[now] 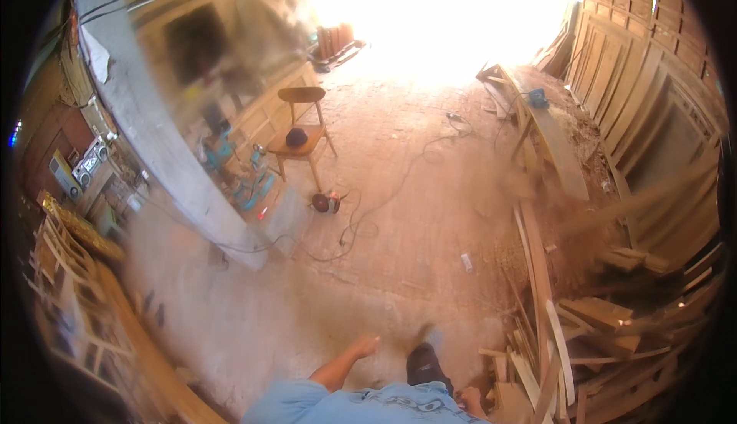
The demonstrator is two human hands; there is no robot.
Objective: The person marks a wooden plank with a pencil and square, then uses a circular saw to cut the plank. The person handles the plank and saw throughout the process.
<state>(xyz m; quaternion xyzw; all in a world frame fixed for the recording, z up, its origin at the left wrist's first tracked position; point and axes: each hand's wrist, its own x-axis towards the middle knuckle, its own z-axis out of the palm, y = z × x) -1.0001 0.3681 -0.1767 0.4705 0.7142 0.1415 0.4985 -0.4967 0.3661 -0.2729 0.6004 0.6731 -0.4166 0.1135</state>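
Wood scraps (pixel 606 313) lie heaped on the floor at the lower right, just beside the person's right side. They are flat offcuts, thin strips and narrow boards, pale tan to dull brown, crossing one another at many angles; one pale strip (pixel 559 343) bows slightly along the edge of the heap. The right grip (pixel 467 398) is near the heap, partly hidden by the light blue shirt (pixel 345 402), and I cannot tell whether it is clenched or grasping anything. The left grip (pixel 368 346) is out over the brick floor (pixel 407 228), its fingers too indistinct to tell their state. Dark line artwork marks the shirt. Farther off, a blue tool (pixel 537 98) sits on a long bench (pixel 559 144), and a wooden chair (pixel 302 95) bears a dark rounded thing (pixel 295 137). Markings on the silver radio (pixel 90 158) are too small to read.
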